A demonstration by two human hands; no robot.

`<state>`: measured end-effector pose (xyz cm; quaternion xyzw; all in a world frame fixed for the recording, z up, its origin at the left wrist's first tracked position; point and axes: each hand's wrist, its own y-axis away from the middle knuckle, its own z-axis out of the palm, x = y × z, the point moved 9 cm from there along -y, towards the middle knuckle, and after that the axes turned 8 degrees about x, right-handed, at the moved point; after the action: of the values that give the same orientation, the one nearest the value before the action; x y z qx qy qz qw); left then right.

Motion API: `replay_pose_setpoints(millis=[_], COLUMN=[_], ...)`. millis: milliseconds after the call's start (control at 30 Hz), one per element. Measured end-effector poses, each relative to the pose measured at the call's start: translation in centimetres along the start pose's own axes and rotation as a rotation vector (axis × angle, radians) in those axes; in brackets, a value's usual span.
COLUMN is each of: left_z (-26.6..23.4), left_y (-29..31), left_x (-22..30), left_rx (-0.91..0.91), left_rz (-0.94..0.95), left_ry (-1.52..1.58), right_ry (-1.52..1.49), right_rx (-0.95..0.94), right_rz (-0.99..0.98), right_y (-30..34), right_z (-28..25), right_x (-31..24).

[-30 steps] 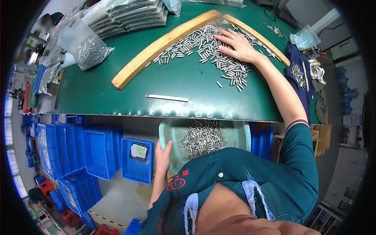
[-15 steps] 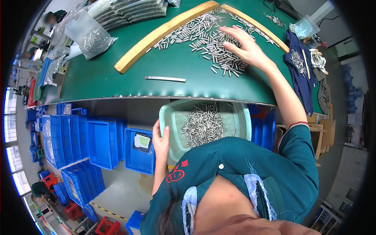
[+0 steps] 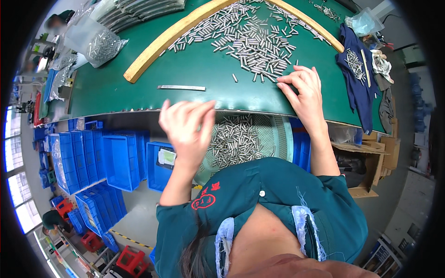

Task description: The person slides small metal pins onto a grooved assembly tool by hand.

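Note:
Loose short metal pins [image 3: 266, 48] lie in a heap on the green table [image 3: 116, 95], between two wooden bars that meet at the far side. At the near right edge of the heap is my right hand [image 3: 303, 90], its fingers bent and apart. Its thumb and index fingertips sit beside the closest pins; whether they touch one is unclear. My left hand [image 3: 187, 127], a little blurred, hovers over the table's front edge with fingers spread and nothing visible in it. Below that edge, against my body, rests a light green plastic basket [image 3: 282, 139] with many more pins [image 3: 236, 141] in it.
A flat metal strip [image 3: 181, 87] lies left of the heap. The left wooden bar [image 3: 171, 41] and right wooden bar [image 3: 310, 25] flank the pins. A bag of pins [image 3: 99, 46] stands far left; dark blue cloth [image 3: 354, 83] hangs at right. Blue bins [image 3: 121, 160] stand below left.
My left hand has let go of the basket's rim and risen toward the table edge. My right hand has drawn back from over the heap to its near edge.

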<state>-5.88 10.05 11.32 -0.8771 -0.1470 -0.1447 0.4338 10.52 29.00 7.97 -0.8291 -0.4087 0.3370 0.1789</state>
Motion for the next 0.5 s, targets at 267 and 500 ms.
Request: replay_pose_setpoints(millis=[267, 500], left_z=[9.2, 10.8], left_y=[-2.5, -2.1], left_x=[3.7, 4.6], left_rx=[-0.202, -0.264], left_rz=[0.158, 0.194], left_ry=[-0.050, -0.054], right_ry=[0.019, -0.010], right_rx=[-0.006, -0.035], right_rz=[-0.052, -0.038], right_y=[-0.4, -0.5], right_z=[0.7, 1.0], right_x=[-1.3, -1.2])
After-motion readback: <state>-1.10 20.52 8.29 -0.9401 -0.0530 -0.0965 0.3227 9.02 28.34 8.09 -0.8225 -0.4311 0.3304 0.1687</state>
